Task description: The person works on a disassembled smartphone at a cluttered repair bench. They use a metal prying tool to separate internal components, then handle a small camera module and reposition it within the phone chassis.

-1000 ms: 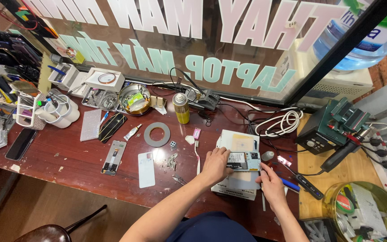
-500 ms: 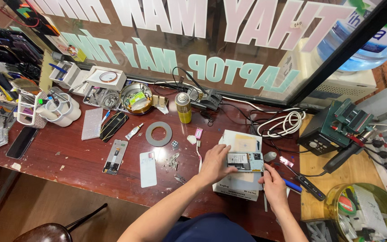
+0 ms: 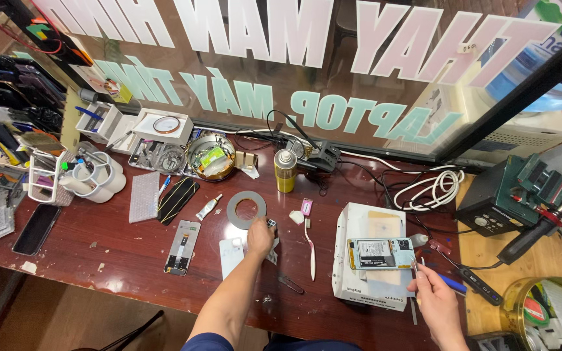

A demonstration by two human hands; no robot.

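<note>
Right now my left hand (image 3: 259, 238) is curled over small parts mid-tabletop, just below the grey tape ring (image 3: 246, 209); can't tell if it's gripping anything. Right hand (image 3: 434, 300) pinches tweezers (image 3: 416, 268) at the opened phone (image 3: 381, 253) on the white box (image 3: 367, 286), near the front edge

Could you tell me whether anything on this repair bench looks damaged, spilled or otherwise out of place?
Nothing looks spilled. The phone lies opened, its insides exposed, on a white box beside the right hand. Small loose parts are scattered on the bare tabletop under the left hand, where they could easily roll away.
</note>
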